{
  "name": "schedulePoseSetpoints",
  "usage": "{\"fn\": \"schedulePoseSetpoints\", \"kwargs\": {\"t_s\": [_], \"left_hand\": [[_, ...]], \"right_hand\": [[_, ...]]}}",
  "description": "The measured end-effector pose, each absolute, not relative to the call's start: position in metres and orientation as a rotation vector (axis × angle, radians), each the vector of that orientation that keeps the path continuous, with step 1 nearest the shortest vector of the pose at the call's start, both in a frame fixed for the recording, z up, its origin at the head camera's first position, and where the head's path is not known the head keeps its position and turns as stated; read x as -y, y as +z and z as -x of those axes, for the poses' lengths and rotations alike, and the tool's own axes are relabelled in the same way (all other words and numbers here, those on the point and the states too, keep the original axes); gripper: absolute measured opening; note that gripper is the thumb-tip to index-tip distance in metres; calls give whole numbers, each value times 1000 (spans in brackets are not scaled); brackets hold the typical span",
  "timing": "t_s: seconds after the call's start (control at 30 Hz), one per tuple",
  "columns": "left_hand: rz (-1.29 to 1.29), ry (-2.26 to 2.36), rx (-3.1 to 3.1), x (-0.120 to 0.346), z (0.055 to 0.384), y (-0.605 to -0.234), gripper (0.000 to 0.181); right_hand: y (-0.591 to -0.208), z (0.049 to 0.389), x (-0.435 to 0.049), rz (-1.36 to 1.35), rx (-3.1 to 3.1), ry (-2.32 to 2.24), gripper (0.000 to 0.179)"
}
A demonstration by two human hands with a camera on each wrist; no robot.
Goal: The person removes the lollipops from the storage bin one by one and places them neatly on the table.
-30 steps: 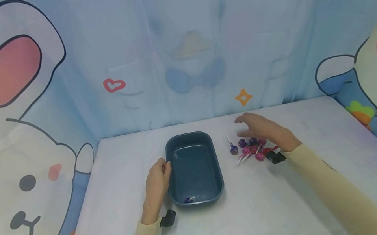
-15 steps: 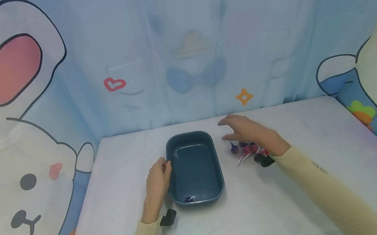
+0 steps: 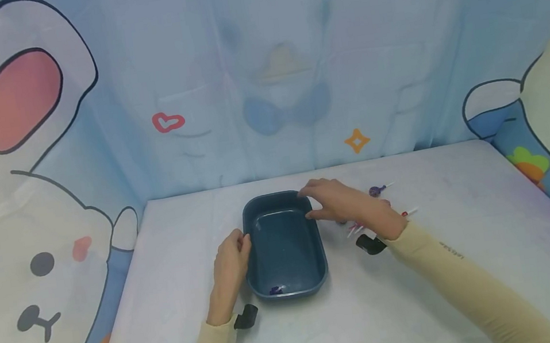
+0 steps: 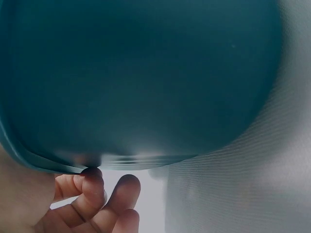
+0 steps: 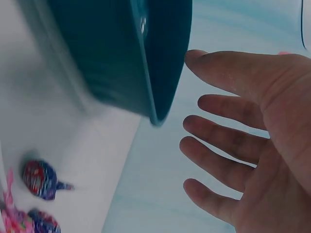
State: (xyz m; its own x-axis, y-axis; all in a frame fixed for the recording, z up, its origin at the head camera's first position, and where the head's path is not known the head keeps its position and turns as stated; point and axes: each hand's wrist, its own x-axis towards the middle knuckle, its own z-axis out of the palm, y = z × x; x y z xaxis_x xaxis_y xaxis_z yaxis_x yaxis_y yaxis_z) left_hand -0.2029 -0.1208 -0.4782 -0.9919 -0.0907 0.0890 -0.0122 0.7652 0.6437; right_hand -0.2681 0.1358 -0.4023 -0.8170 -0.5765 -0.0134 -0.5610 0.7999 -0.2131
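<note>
A dark teal plastic tray point(image 3: 285, 245) sits on the white table. My left hand point(image 3: 230, 267) grips its left rim, finger and thumb pinching the edge in the left wrist view. One purple-wrapped lollipop point(image 3: 276, 290) lies inside at the near end. Over the tray's far right rim is my right hand point(image 3: 344, 204), its fingers point(image 5: 226, 133) spread and nothing held. Beneath the right forearm lie several pink and purple lollipops, partly hidden in the head view; a purple lollipop point(image 5: 39, 179) among them shows in the right wrist view.
A purple lollipop point(image 3: 375, 191) and a white stick with a red tip point(image 3: 409, 212) show to the right of the wrist. Behind the table point(image 3: 464, 181) hangs a blue cartoon curtain point(image 3: 275, 15).
My right hand has moved left, from above the lollipops to the tray's right rim, staying open and empty. The left hand and the tray have stayed put.
</note>
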Motion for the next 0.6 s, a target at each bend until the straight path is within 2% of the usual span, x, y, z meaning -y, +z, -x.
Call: {"fn": "schedulePoseSetpoints", "kwargs": {"t_s": [0.6], "left_hand": [[-84,-1021,2841,120,204,-478,24]], "right_hand": [[-413,248,-90,1214,-2780,-140,49]]}}
